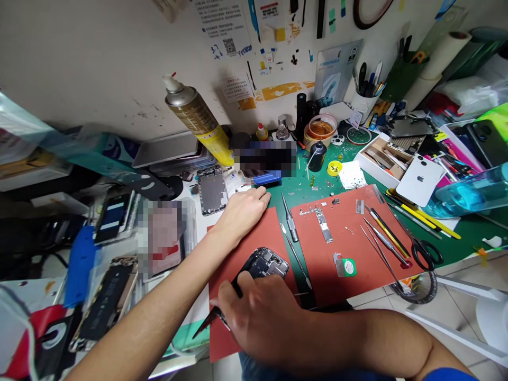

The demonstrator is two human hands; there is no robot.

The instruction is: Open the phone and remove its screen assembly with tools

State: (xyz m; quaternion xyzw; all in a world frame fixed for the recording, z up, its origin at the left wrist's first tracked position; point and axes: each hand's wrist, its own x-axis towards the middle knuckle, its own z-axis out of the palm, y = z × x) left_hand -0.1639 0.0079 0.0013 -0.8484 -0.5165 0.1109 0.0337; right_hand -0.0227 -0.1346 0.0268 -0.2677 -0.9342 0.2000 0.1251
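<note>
On the red work mat (250, 238), the right hand (264, 323) grips a black pry tool (208, 321) at the edge of an opened smartphone (264, 263), while the left hand (242, 211) rests apart at the mat's far edge.

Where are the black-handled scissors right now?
In the head view, the black-handled scissors lie at the right edge of the red mat, just right of the tweezers.

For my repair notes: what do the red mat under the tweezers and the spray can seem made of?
The red mat looks like rubber or silicone, with a dull, soft-looking surface. The spray can seems metal, probably, with a glossy printed body.
</note>
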